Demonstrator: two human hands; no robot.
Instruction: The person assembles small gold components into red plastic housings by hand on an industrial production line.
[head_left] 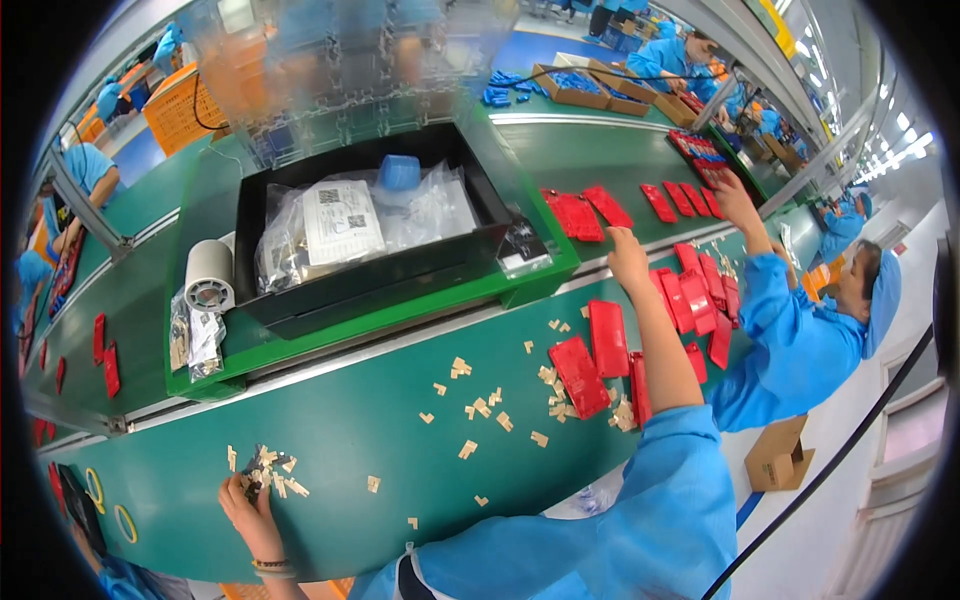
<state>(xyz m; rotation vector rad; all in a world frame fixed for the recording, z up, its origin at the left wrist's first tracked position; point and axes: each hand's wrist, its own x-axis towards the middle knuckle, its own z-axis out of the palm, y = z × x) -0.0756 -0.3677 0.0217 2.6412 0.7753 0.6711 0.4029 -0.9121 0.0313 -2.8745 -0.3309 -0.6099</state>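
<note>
Left hand [250,500] closes on small tan chips [272,470] (heaped at the belt's near edge). Right hand [628,255], fingers open, reaches toward red cases [578,215] on the far belt [350,430].

The person wears a bright blue work coat. Its right sleeve [650,500] is pushed up, leaving the forearm and right hand [627,255] bare. The left hand [248,505] is bare too, with what looks like a beaded bracelet [270,567] at the wrist.
</note>
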